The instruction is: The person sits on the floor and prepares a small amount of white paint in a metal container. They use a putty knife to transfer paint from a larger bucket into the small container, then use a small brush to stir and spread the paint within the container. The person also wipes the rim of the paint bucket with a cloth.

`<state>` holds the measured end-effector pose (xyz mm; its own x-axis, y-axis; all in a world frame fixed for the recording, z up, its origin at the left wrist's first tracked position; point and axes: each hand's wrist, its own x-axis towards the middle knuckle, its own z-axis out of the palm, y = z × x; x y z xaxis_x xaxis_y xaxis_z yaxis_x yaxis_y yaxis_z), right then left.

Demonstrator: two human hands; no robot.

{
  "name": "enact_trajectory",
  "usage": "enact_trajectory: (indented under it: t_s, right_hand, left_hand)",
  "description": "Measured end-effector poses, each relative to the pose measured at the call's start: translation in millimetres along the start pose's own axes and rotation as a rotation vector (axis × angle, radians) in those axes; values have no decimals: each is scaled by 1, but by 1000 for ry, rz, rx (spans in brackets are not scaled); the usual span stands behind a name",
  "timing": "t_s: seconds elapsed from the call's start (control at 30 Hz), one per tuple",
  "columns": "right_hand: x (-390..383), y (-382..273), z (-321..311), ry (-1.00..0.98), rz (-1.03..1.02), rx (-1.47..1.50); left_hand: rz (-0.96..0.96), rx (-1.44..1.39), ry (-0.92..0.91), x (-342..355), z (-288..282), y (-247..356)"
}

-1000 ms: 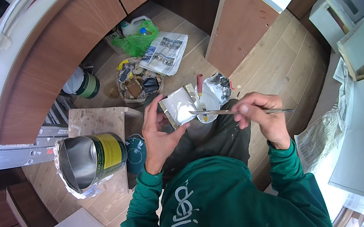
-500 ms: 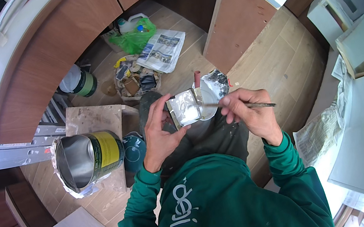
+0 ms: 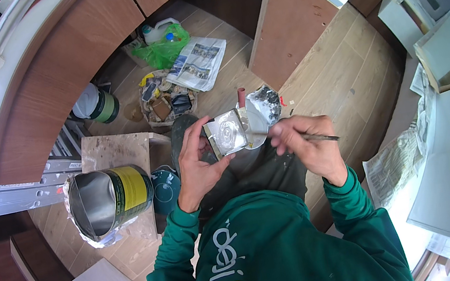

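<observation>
My left hand (image 3: 199, 165) grips a small square tin (image 3: 227, 133) with a shiny silvery face turned up, fingers along its left side and thumb at its lower edge. In my right hand (image 3: 309, 144) is a thin dark-handled tool (image 3: 322, 136), pinched between thumb and fingers. Its tip reaches to the tin's right edge; I cannot tell whether it touches. Just behind the tin is a round white container (image 3: 254, 120), partly hidden, with a reddish-brown handle (image 3: 241, 97) sticking up from it. Beside that lies a black, white-smeared object (image 3: 265, 104).
On a stained wooden box (image 3: 112, 144) at left stands a large open metal can (image 3: 133, 191). Farther off are a tub of scraps (image 3: 167, 99), a newspaper (image 3: 200, 64) and a green plastic bag (image 3: 162, 50). A wooden panel (image 3: 289, 28) stands at far right.
My right hand has shifted slightly left, and the tool's tip has moved from over the tin's face to its right edge. The tin's face catches the light differently.
</observation>
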<state>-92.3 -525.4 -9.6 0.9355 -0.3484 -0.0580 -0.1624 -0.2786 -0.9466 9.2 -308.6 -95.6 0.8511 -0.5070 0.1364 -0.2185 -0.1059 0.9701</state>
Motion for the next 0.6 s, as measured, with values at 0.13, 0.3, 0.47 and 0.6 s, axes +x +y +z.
enact_trajectory:
  t_s: [0.13,0.3,0.47,0.6]
  right_hand:
    - [-1,2,2,-151,-227,7]
    - [-2,4,3,-18,-124,76]
    - [-2,5,4,-71,-89,39]
    - [0,6,8,-111,-199,83]
  left_hand:
    - [-4,12,7,1,3,-2]
    - [9,-28,42,0,6,-4]
    - [3,-62,49,0,10,-9]
    - [-35,-127,30,-3,10,-13]
